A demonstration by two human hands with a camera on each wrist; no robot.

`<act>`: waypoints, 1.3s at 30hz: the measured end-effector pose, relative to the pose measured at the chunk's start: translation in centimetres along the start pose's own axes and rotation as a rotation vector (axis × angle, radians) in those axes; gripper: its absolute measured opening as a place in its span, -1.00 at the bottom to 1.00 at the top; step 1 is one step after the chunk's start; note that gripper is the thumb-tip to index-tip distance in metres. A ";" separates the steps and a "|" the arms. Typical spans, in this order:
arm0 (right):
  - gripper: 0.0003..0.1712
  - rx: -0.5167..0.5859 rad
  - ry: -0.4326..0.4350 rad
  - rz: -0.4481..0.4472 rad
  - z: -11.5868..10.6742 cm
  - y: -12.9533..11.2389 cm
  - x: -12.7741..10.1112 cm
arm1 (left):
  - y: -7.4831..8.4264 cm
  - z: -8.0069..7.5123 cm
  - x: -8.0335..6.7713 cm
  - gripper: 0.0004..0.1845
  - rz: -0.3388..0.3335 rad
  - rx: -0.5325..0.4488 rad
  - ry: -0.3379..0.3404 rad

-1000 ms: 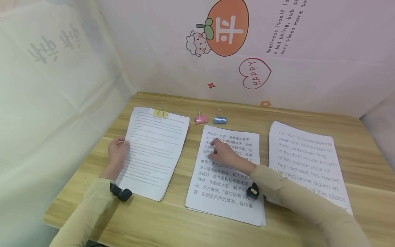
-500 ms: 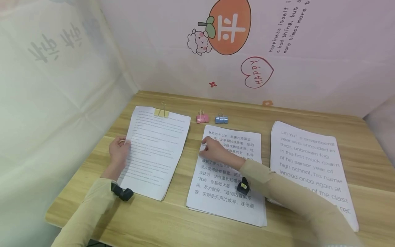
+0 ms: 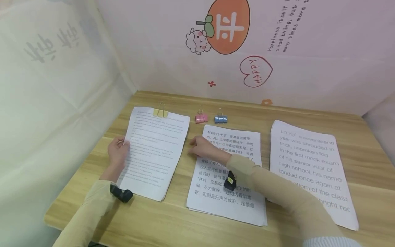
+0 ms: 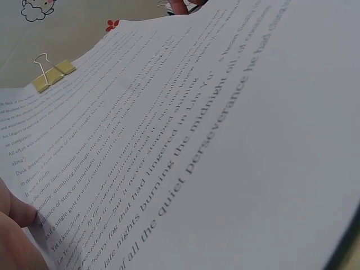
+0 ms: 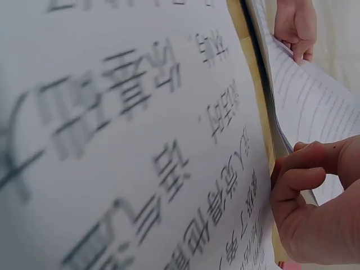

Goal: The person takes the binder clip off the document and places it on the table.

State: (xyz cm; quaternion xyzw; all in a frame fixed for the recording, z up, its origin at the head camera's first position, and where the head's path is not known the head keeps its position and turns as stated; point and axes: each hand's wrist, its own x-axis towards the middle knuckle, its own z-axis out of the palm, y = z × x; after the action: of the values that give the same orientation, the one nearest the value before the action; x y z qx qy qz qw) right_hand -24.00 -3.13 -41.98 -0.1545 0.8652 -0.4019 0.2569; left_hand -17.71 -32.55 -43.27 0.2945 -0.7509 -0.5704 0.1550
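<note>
My left hand point(image 3: 118, 152) pinches the left edge of a stack of printed paper point(image 3: 154, 154), its thumb point(image 4: 21, 212) lying on the sheet in the left wrist view. A yellow binder clip point(image 3: 160, 113) sits on that stack's top edge. My right hand point(image 3: 203, 148) is over the left side of the middle stack of paper point(image 3: 226, 206), its fingers loosely bent with nothing visible between them. Its fingertips are close to the left stack's right edge; I see a small gap in the head view. The right wrist view shows the right hand's fingers point(image 5: 298, 185) bent beside that stack.
A pink binder clip point(image 3: 202, 118) and a blue binder clip point(image 3: 220, 119) lie behind the middle stack. A third stack of paper point(image 3: 308, 161), in large English print, lies on the right. The wooden table point(image 3: 148, 219) meets a printed wall covering point(image 3: 172, 68) behind.
My right hand has moved left across the middle stack, from over its text to past its left edge. My left hand stays at the left stack's edge.
</note>
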 end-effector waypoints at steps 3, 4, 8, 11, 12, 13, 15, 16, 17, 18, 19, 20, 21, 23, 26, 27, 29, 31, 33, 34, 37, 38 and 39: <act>-0.46 0.083 -0.023 0.006 0.5 -0.4 0.6 | 0.0 0.0 0.0 -0.86 -0.004 0.004 0.004; -0.47 0.103 -0.024 0.007 0.6 -0.5 0.8 | 0.0 0.0 0.1 -0.85 -0.005 0.005 0.005; -0.52 0.201 -0.023 0.030 1.1 -0.9 1.2 | -0.2 -0.1 0.2 -0.82 -0.005 0.009 0.000; -0.57 0.279 -0.023 0.058 1.4 -1.1 1.4 | -0.3 -0.1 0.4 -0.80 -0.002 0.005 -0.003; -0.58 0.305 -0.022 0.064 1.5 -1.2 1.5 | -0.4 0.0 0.4 -0.81 -0.003 0.001 -0.003; -0.60 0.327 -0.020 0.069 1.5 -1.2 1.6 | -0.4 0.0 0.4 -0.81 -0.002 -0.002 -0.002; -0.64 0.369 -0.009 0.080 1.6 -1.3 1.7 | -0.4 0.0 0.5 -0.83 -0.004 -0.004 0.001; -0.66 0.384 0.000 0.082 1.6 -1.3 1.8 | -0.4 0.0 0.5 -0.84 -0.005 -0.007 0.003; -0.69 0.400 0.010 0.082 1.7 -1.3 1.8 | -0.4 0.0 0.5 -0.85 -0.006 -0.007 0.004; -0.71 0.415 0.020 0.084 1.7 -1.3 1.9 | -0.4 0.0 0.5 -0.86 -0.007 -0.008 0.006; -0.73 0.428 0.030 0.085 1.8 -1.3 1.9 | -0.4 0.0 0.6 -0.86 -0.008 -0.008 0.007; -0.74 0.439 0.041 0.086 1.8 -1.4 2.0 | -0.4 0.0 0.6 -0.87 -0.010 -0.009 0.007; -0.76 0.453 0.050 0.089 1.9 -1.4 2.0 | -0.4 0.0 0.6 -0.86 -0.012 -0.011 0.006; -0.76 0.478 0.062 0.102 2.0 -1.6 2.1 | -0.4 -0.1 0.5 -0.85 -0.014 -0.012 -0.002; -0.73 0.520 0.080 0.117 2.0 -1.8 2.3 | -0.4 0.0 0.4 -0.83 -0.016 -0.016 -0.009; -0.72 0.540 0.087 0.122 2.0 -1.9 2.4 | -0.4 0.0 0.4 -0.83 -0.014 -0.013 -0.009; -0.70 0.580 0.104 0.129 2.0 -2.1 2.7 | -0.5 0.0 0.4 -0.82 -0.007 -0.006 -0.007; -0.70 0.614 0.124 0.134 1.8 -2.2 2.9 | -0.6 0.1 0.5 -0.80 -0.006 -0.003 -0.003; -0.71 0.636 0.142 0.146 1.7 -2.3 3.1 | -0.6 0.1 0.5 -0.78 -0.006 0.003 -0.003; -0.71 0.641 0.148 0.154 1.6 -2.3 3.2 | -0.6 0.1 0.5 -0.77 -0.006 0.006 -0.005; -0.74 0.662 0.159 0.158 1.3 -2.3 3.4 | -0.5 0.1 0.5 -0.72 -0.012 0.023 -0.012; -0.74 0.669 0.161 0.156 1.3 -2.3 3.5 | -0.5 0.1 0.5 -0.71 -0.015 0.028 -0.013; -0.75 0.678 0.163 0.151 1.3 -2.2 3.5 | -0.5 0.1 0.5 -0.70 -0.019 0.034 -0.017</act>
State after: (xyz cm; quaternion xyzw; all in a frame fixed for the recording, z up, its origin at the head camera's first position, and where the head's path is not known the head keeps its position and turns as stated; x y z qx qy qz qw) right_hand -26.02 -7.01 -42.07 0.0367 0.7092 -0.6572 0.2525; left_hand -17.99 -32.88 -43.82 0.2994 -0.7588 -0.5617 0.1381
